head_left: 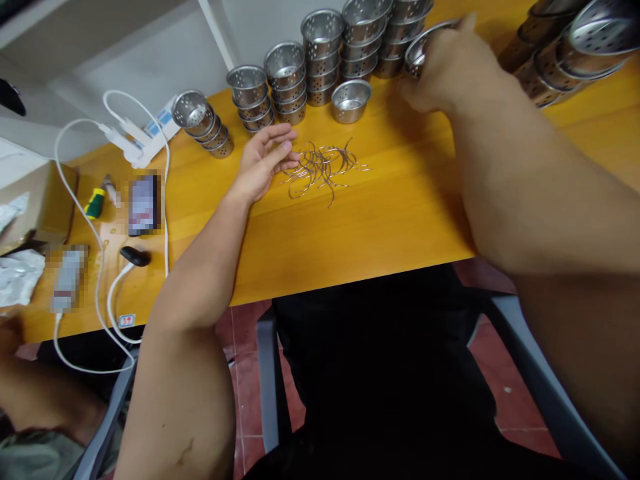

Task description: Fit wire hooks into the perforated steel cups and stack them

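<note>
Perforated steel cup [419, 48] — tilted on its side, far table edge, loose bent wires [323, 167] — mid-table pile

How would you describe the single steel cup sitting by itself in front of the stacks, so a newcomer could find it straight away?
Start at the yellow wooden table and follow the row of stacked perforated steel cups along its far edge. Just in front of that row, beyond the pile of bent wires, sits the lone cup. Unlike its neighbours it is unstacked, low and upright, and its wall shows no holes.
</note>
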{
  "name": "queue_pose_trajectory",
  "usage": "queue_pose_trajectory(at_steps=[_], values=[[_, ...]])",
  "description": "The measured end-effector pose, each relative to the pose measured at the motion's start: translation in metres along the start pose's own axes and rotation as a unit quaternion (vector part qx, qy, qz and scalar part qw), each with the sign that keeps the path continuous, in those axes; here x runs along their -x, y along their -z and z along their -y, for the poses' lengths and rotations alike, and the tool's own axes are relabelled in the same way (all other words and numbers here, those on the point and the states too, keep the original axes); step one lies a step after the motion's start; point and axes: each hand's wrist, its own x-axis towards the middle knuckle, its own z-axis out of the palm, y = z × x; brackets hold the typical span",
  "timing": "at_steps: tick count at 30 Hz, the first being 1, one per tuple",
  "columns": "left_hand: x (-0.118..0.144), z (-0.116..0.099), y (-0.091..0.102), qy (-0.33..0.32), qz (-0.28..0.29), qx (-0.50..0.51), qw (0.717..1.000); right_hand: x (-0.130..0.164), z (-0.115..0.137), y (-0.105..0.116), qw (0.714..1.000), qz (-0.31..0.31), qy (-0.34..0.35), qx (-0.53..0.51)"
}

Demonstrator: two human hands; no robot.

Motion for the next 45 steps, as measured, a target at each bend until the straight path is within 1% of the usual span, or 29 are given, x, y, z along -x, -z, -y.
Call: queue_pose_trajectory(at_steps=[3,5,11,13,16,20,23,25,28,31,35,37,38,40,43,45], values=[[-0.001,0.002,0.001,-0.005,0.012,0.004,1.000,-0.004,-0.004,-0.006,0.999,0.025,-0.030,0.037],[-0.002,0.003,0.002,-0.008,0.019,0.009,1.000,-0.004,-0.003,-0.006,0.998,0.021,-0.030,0.042],[-0.003,0.003,-0.001,-0.007,0.021,0.008,1.000,-0.005,-0.001,-0.003,0.998,-0.007,0.031,0.058],[-0.001,-0.001,-0.004,-0.005,0.013,0.009,1.000,-0.005,-0.002,-0.003,0.998,-0.035,0.032,0.037],[0.003,-0.008,-0.009,0.003,0.000,0.009,1.000,-0.003,-0.002,-0.004,0.997,-0.065,0.015,-0.031],[0.005,-0.014,-0.013,0.033,-0.018,-0.002,0.999,-0.003,-0.002,-0.004,0.994,-0.066,-0.001,-0.086],[0.005,-0.015,-0.014,0.043,-0.031,-0.013,0.998,-0.006,-0.003,-0.006,0.992,-0.066,0.013,-0.105],[0.005,-0.014,-0.014,0.040,-0.035,-0.017,0.998,-0.006,-0.005,-0.008,0.992,-0.070,0.006,-0.108],[0.005,-0.014,-0.014,0.027,-0.028,-0.012,0.999,-0.004,-0.005,-0.008,0.991,-0.082,-0.013,-0.108],[0.006,-0.013,-0.013,0.014,-0.013,0.003,1.000,-0.002,-0.004,-0.006,0.990,-0.090,-0.016,-0.104],[0.007,-0.015,-0.013,0.022,-0.018,-0.007,1.000,-0.006,-0.003,-0.005,0.988,-0.106,-0.008,-0.110],[0.006,-0.015,-0.014,0.032,-0.025,-0.016,0.999,-0.009,-0.002,-0.009,0.983,-0.122,0.027,-0.137],[0.006,-0.016,-0.014,0.037,-0.028,-0.018,0.999,-0.009,-0.001,-0.011,0.977,-0.126,0.059,-0.160],[0.006,-0.016,-0.014,0.040,-0.031,-0.016,0.999,-0.004,0.006,-0.018,0.959,-0.110,0.142,-0.217],[0.006,-0.018,-0.014,0.037,-0.022,-0.002,0.999,0.018,0.027,-0.030,0.910,-0.025,0.269,-0.316],[0.007,-0.021,-0.015,0.032,-0.010,0.007,0.999,0.036,0.046,-0.041,0.859,0.029,0.349,-0.373]])
